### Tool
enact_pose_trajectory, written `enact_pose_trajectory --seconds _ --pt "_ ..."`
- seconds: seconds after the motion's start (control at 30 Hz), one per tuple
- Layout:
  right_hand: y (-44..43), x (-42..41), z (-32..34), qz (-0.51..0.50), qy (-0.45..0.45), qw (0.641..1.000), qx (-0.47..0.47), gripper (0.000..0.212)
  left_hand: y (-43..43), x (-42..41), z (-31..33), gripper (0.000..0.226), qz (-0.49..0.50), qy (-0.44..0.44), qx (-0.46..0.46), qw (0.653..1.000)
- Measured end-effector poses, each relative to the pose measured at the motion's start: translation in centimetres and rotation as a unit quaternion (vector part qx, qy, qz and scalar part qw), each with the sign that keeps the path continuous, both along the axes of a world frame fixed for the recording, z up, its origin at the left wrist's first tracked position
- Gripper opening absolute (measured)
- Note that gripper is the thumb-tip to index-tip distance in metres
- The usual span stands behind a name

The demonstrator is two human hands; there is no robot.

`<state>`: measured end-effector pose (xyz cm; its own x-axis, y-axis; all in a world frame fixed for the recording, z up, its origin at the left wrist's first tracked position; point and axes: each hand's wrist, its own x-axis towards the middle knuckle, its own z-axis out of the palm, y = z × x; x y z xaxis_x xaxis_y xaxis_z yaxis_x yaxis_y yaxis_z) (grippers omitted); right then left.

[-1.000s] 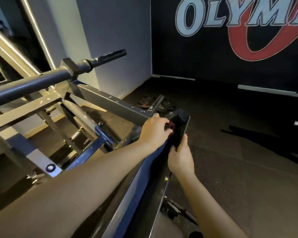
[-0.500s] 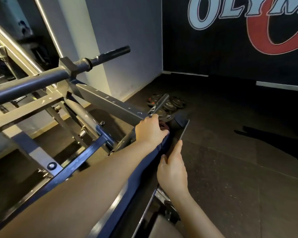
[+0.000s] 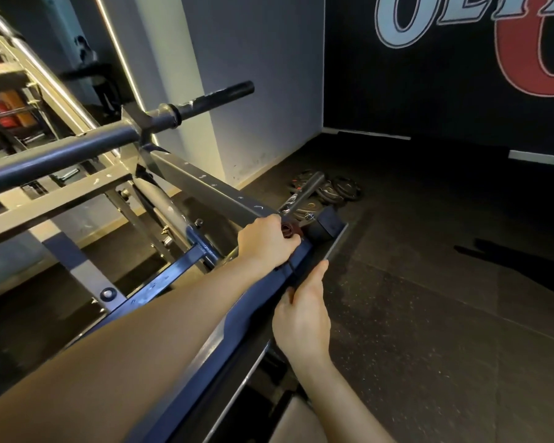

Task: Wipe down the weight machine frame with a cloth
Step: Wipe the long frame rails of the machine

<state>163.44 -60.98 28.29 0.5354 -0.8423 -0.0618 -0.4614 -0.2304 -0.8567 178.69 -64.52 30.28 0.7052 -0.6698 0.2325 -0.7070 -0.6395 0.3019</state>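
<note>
The weight machine frame (image 3: 205, 187) fills the left and centre of the view: grey and blue steel beams, w/ a blue rail (image 3: 237, 310) running from the bottom left up to the centre. A dark bar (image 3: 77, 148) w/ a black sleeve end lies across the top of the frame, above the beams. Behind the rail's far end, a pile of weight plates (image 3: 333, 190) lies on the dark rubber floor (image 3: 429, 314), near the grey wall (image 3: 253, 75). A short metal peg (image 3: 304, 193) sticks up just beyond the hands, in front of the plates. On the right is a black wall w/ big painted letters (image 3: 406, 20).

The cloth (image 3: 290, 232) is dark red, bunched at the far end of the blue rail, mostly hidden under the left hand (image 3: 266, 241). This hand is curled over the cloth and grips it against the rail; the arm is stretched long from the bottom left. The right hand (image 3: 301, 318) holds the rail's right side, approx. just behind the left hand, thumb pointing forward along the edge, fingers wrapped under it and not visible.
</note>
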Motion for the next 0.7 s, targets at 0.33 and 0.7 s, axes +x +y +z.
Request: enact_pose_trajectory --seconds 0.33,0.7 --pt "0.1 0.1 0.3 -0.011 0.01 1.0 0.0 0.096 3.7 3.0 1.0 0.04 0.037 0.151 0.06 0.986" --pt "0.6 0.8 1.4 -0.058 0.024 0.997 0.045 0.089 8.8 5.8 2.7 0.021 -0.143 0.249 -0.029 0.957"
